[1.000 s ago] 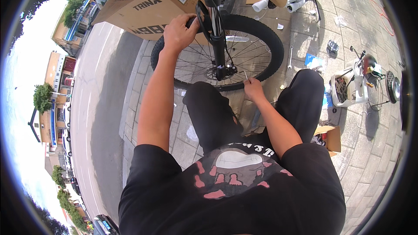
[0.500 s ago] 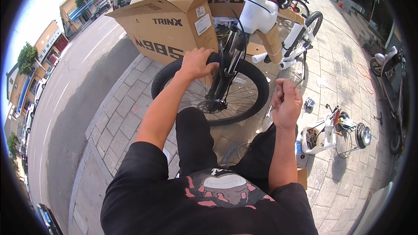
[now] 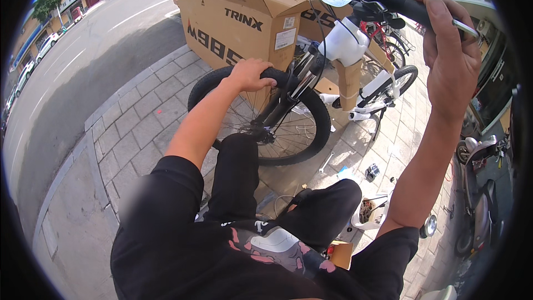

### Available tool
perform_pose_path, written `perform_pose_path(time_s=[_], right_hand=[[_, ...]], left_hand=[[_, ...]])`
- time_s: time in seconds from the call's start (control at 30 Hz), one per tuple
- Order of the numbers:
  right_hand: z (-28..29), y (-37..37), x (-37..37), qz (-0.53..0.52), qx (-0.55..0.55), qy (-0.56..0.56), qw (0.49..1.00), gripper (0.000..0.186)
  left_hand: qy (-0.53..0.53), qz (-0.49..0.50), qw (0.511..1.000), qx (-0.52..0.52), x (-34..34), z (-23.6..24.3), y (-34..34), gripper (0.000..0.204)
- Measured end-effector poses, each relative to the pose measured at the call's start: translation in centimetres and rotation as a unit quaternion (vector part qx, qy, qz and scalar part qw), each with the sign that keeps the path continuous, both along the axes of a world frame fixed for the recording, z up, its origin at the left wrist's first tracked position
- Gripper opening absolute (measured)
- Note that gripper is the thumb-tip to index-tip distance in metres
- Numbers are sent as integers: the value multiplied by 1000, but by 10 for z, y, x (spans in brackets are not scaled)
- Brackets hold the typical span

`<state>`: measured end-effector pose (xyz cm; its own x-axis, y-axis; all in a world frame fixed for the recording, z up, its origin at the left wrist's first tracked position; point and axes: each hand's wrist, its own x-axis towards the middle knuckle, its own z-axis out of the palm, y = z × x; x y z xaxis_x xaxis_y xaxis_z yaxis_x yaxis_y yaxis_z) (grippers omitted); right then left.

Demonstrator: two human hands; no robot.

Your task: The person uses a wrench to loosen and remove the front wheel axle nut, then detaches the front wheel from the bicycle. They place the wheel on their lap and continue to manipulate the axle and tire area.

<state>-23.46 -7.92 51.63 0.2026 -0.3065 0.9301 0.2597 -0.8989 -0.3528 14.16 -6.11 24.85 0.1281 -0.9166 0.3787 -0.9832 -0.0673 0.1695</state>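
Two bare hands are working at a bicycle, its front wheel [image 3: 319,139] standing upright on the paving [image 3: 139,100] just beyond the person's knees and sitting in a black fork [image 3: 280,108]. Left hand [image 3: 251,75] is resting on top of the tyre, its grip curling over the tread. Right hand [image 3: 451,50] is staying up by the end of the black handlebar [image 3: 408,8], its grip closing on a thin pale rod [image 3: 465,28]; can't tell if it is also touching the bar. Containers: large cardboard box [image 3: 222,28] is standing behind the wheel, top flap jutting out, contents not showing clearly. Second carton [image 3: 319,28] is sitting behind that. White tub [image 3: 362,224] is holding dark, chain-like parts, the right forearm partly hiding it. Small open box [image 3: 343,255] is lying near the right thigh, something red showing inside. Writing: big dark lettering is running along the large box's side, two white labels [image 3: 285,39] are sticking to its end, smaller above larger, and a square code is showing on the flap. Black shirt [image 3: 261,278] is carrying white lettering, partly folding away, above a grey-and-pink print. Spanner [image 3: 326,162] is lying right of the wheel.
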Motion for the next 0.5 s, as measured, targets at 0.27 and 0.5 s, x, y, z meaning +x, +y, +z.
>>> perform_pose_path(time_s=[0.27, 0.5], right_hand=[[-1, 44, 97, 176, -75, -46, 980, 18], [12, 104, 122, 96, -193, -40, 976, 18]], left_hand=[[97, 60, 993, -19, 102, -16, 76, 61], [148, 219, 952, -156, 153, 45, 153, 58]])
